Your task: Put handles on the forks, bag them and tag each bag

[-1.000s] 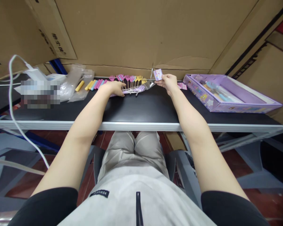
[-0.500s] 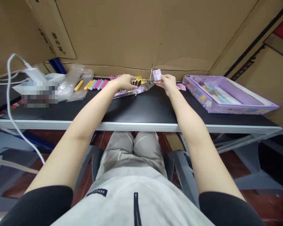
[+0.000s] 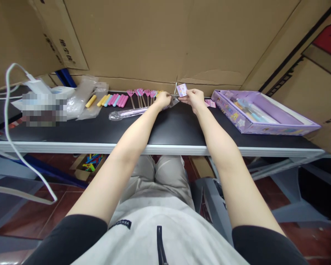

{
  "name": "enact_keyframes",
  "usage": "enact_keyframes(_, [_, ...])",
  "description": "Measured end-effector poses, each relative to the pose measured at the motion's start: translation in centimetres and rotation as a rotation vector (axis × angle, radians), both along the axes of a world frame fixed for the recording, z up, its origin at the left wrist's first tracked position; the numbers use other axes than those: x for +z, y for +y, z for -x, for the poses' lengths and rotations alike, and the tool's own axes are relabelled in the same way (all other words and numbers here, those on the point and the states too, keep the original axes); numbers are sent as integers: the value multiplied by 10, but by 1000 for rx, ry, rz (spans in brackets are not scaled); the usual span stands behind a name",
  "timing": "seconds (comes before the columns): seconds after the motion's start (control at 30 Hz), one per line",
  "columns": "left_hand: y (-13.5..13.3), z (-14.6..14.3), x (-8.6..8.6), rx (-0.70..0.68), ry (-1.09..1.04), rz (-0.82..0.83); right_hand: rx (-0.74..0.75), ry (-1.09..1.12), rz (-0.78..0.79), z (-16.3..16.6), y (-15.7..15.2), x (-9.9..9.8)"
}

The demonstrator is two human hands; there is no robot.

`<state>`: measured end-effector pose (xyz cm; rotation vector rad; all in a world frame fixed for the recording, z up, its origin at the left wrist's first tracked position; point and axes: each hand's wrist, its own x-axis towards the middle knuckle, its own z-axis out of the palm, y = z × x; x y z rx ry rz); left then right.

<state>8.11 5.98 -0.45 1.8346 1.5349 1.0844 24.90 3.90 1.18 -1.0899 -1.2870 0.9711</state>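
Observation:
My right hand (image 3: pixel 195 98) pinches a small purple printed card (image 3: pixel 181 89) above the back of the table. Just left of it, my left hand (image 3: pixel 163 100) is closed, its fingertips at a thin strip that runs toward the right hand; what they grip is too small to tell. A clear plastic sleeve with long purple contents (image 3: pixel 129 113) lies under and left of the left hand, and its clear end shows between the hands. Behind it stands a row of small forks (image 3: pixel 140 96) with pink, blue and yellow heads, partly hidden by the left hand.
Coloured handles (image 3: pixel 117 100) and clear bags (image 3: pixel 84 96) lie to the left, near a white cable (image 3: pixel 7 110). On the right sit pink cards (image 3: pixel 210 103) and a purple box (image 3: pixel 281 129) with packed items. A cardboard wall (image 3: pixel 143 40) closes the back.
My left hand has moved right, closer to the right hand, uncovering the forks and the sleeve's left part. My right hand still holds the card, which is tilted slightly differently.

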Motion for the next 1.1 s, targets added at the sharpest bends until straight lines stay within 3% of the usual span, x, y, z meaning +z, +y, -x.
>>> enact_keyframes(0.27, [-4,9,-7,47,-139,-37,-113,-85,13,12,6,-1])
enact_keyframes(0.5, [-18,9,-3,16,-180,-27,-11,-134,-92,7,-10,0])
enact_keyframes(0.67, [-21,7,-2,21,-241,-23,-21,-127,-118,6,-18,3])
enact_keyframes(0.87, [-23,8,0,26,-294,12,-11,-142,-92,7,-6,-1])
enact_keyframes(1.1, [-23,9,1,-8,-348,9,-59,-139,101,18,3,-4])
